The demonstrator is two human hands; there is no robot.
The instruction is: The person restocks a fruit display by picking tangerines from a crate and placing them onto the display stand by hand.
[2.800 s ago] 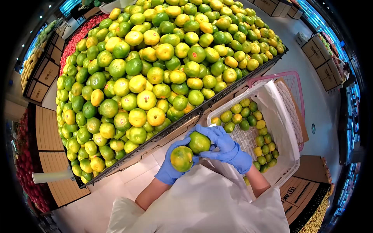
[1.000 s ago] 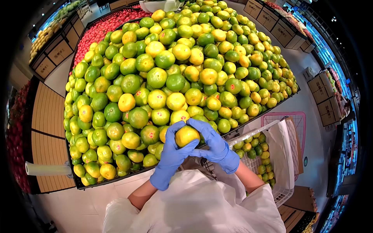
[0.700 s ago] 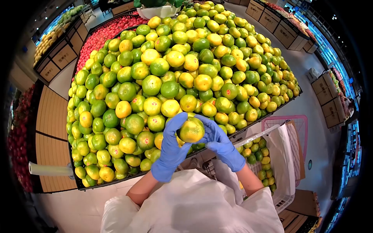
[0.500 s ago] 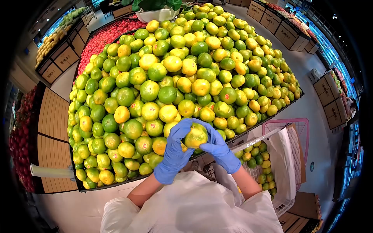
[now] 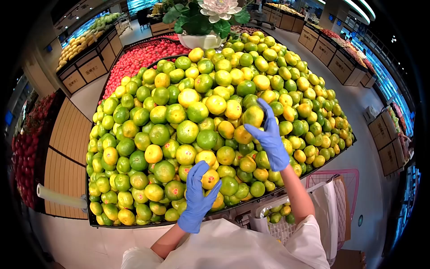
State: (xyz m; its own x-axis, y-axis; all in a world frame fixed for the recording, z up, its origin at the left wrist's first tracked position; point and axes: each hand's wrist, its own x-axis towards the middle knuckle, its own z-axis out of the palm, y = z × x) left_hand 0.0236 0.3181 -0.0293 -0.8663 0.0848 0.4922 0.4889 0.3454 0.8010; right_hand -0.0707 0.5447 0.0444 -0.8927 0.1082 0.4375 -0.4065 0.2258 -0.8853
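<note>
A tall heap of green and yellow mandarins [image 5: 186, 132] fills the stand in front of me, some with small red stickers. My right hand [image 5: 272, 142], in a blue glove, reaches forward over the heap, thumb and fingers curved around a yellow-green mandarin [image 5: 253, 115] at its surface. Lower down, near the front edge, my left hand [image 5: 197, 197], also gloved in blue, has thumb and fingers apart. Just beyond its fingers lies a stickered yellow mandarin [image 5: 209, 179]; whether they touch is unclear.
At the front right stands a pink-framed cart [image 5: 357, 188] with a white crate [image 5: 286, 228] holding more mandarins. A roll of plastic bags [image 5: 60, 198] juts out at the left. Behind the heap are red fruit [image 5: 143, 60] and a white flower pot [image 5: 201, 41].
Both hands held one mandarin together near the front edge. They have separated: my right hand moved forward and right with a mandarin, my left dropped slightly lower. The view tilted up.
</note>
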